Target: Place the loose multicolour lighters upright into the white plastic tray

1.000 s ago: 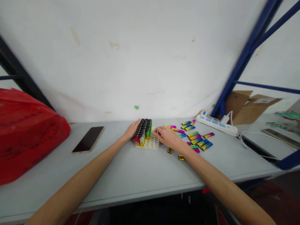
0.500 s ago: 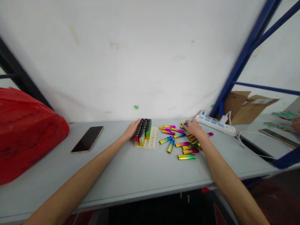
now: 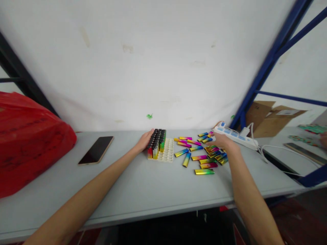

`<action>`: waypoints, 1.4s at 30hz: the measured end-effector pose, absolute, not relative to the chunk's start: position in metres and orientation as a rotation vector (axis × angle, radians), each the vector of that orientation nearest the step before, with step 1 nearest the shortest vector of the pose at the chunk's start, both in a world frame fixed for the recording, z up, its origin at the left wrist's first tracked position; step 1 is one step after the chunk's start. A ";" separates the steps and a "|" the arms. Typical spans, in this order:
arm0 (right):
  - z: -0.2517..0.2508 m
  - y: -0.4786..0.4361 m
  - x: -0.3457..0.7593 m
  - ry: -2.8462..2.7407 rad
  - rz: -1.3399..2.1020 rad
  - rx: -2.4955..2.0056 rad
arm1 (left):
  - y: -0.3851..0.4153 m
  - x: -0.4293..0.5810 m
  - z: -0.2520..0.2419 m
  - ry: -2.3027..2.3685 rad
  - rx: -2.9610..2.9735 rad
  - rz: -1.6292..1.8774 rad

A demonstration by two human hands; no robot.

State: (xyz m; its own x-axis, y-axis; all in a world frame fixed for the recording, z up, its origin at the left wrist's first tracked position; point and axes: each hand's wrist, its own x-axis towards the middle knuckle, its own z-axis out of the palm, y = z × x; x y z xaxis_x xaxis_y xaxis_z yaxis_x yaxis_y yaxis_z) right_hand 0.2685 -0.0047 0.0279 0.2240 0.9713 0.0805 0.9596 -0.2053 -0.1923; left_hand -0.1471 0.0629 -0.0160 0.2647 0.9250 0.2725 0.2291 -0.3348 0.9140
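Note:
My left hand (image 3: 144,141) lies against the left side of a block of upright lighters (image 3: 156,139) with black tops and shiny coloured bodies. Its fingertips are hidden behind them, so their grip does not show. These lighters fill the left part of a white tray (image 3: 167,154) with rows of holes; holes on the right are bare. My right hand (image 3: 224,141) hovers low over the back right of the scattered pieces, fingers apart. Its fingertips are near a magenta and yellow piece (image 3: 210,134). Loose shiny two-tone pieces (image 3: 204,172) lie flat between tray and right hand.
A dark-screened phone (image 3: 96,150) lies left of my left arm, beside a red plastic bag (image 3: 33,143). At the back right is a white power strip (image 3: 236,137) with cables. Beyond the blue frame (image 3: 265,64) are a cardboard box (image 3: 270,119) and another person's hand (image 3: 323,139).
My right hand has shifted right across the loose pieces, uncovering several blue and yellow ones at the back. My left hand stays beside the lighters. The view has shifted slightly.

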 end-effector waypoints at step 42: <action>0.036 -0.014 0.152 -1.392 1.048 -0.951 | 0.066 -0.148 -0.020 1.063 1.759 1.119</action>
